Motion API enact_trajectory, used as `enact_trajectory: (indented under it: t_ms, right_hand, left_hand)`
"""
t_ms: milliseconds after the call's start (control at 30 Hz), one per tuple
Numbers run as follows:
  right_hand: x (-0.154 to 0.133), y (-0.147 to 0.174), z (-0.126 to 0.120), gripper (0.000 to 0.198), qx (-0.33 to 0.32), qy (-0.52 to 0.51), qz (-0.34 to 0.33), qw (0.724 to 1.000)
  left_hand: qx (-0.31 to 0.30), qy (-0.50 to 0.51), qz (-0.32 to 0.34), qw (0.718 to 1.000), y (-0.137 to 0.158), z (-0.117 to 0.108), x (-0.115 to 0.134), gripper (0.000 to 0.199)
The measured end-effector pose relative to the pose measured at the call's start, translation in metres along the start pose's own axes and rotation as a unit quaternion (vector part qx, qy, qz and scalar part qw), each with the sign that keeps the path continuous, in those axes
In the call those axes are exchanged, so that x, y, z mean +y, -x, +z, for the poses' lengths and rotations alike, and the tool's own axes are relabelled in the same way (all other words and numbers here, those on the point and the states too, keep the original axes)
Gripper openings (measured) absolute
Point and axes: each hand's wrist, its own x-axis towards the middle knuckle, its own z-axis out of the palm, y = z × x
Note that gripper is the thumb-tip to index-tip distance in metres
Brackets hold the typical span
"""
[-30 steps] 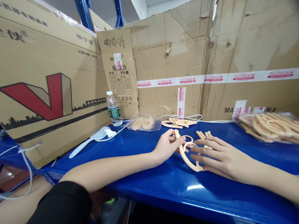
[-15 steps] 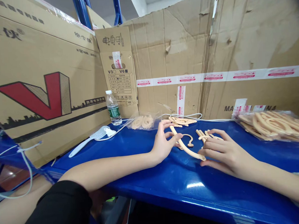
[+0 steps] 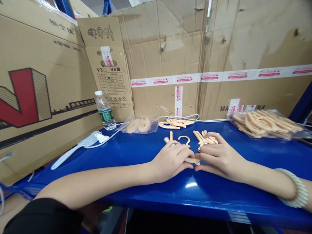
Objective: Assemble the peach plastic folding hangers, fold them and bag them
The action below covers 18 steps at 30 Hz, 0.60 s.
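Note:
Between my two hands, low over the blue table [image 3: 136,150], is a curved beige hanger arm [image 3: 193,161]. My left hand [image 3: 169,161] is closed around it from above and covers most of its length. At its right end, my right hand [image 3: 221,159] pinches the tip with thumb and fingers. A beige hanger hook [image 3: 188,142] lies just beyond my hands. Several short beige pieces [image 3: 202,138] sit behind my right fingers, partly covered. Past my left fingertips another beige stick-like piece [image 3: 171,135] shows.
Farther back lies a pile of beige hanger parts [image 3: 175,123]. Bagged beige parts stand left [image 3: 142,124] and right [image 3: 270,125]. A water bottle [image 3: 105,112], a pale hairbrush [image 3: 77,148] and a white cable [image 3: 115,134] occupy the left. Cardboard walls [image 3: 163,58] enclose the back.
My left hand has turned palm-down and moved over the hanger arm, which is lower and flatter. My hands are closer together. The view has shifted right.

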Motion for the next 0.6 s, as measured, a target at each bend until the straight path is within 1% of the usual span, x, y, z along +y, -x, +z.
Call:
enact_trajectory:
  t_ms: [167,267,333,433,500,567,600]
  right_hand:
    - [-0.001,0.0,0.001,0.026,0.002,0.002,0.007,1.0]
    - [-0.001,-0.001,0.0,0.024,0.016,-0.01,0.014,1.0]
    - [-0.002,-0.002,0.0,0.024,0.016,-0.042,0.03,0.999]
    - [-0.003,-0.004,0.0,0.024,-0.012,-0.139,0.074,0.988]
    - [-0.001,-0.005,0.001,0.027,-0.021,-0.211,0.127,0.969]
    - [0.004,-0.005,0.002,0.033,0.001,-0.253,0.19,0.949]
    - [0.008,-0.004,0.001,0.035,0.018,-0.256,0.21,0.943]
  left_hand:
    - [-0.029,0.002,-0.033,0.999,-0.004,-0.001,0.0,0.014]
    - [-0.027,-0.017,-0.023,0.999,-0.004,0.0,0.001,0.018]
    - [-0.032,-0.037,-0.007,0.999,-0.003,0.001,0.001,0.019]
    - [-0.051,-0.077,0.028,0.995,-0.002,0.0,-0.001,0.019]
    - [-0.048,-0.104,0.062,0.991,-0.002,-0.002,-0.004,0.02]
    - [-0.03,-0.105,0.082,0.991,-0.003,-0.007,-0.008,0.022]
    - [-0.02,-0.094,0.084,0.992,-0.003,-0.01,-0.011,0.022]
